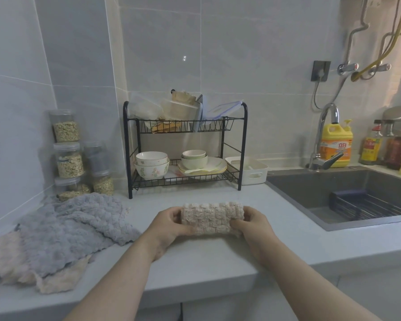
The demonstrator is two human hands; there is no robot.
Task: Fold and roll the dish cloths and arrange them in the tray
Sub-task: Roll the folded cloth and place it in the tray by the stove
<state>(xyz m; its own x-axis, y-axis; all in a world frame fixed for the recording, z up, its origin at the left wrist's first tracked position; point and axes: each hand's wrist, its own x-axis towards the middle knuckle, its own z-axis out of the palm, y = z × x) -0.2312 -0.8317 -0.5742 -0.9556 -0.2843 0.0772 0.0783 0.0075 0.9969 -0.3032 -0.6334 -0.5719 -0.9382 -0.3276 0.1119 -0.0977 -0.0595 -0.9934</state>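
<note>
Rolled beige dish cloth [212,218] sits mid-scene, lying left to right, held at both ends. Left hand [166,225] grips the left end, fingers [173,212] curled over the far side and thumb on the near side. Right hand [252,224] grips the right end the same way, curled round it. Cannot tell if the roll rests on the surface [206,258] or is just above it.

Grey cloth [72,225] lies unfolded and rumpled at near left, on top of a pale beige cloth [63,278] that sticks out under it at the near edge. Both are well apart from the roll.

White tray [252,173] is at the far side, just right of the black dish rack [185,144] and left of the sink [333,193]. The roll is well apart from the tray, nearer the camera.

The rack holds bowls [152,163] and plates on the lower shelf and plastic containers on top. Clear jars [68,156] are stacked at far left against the wall. Tap [324,135] and yellow detergent bottle [336,144] stand behind the sink, sauce bottles further right.
</note>
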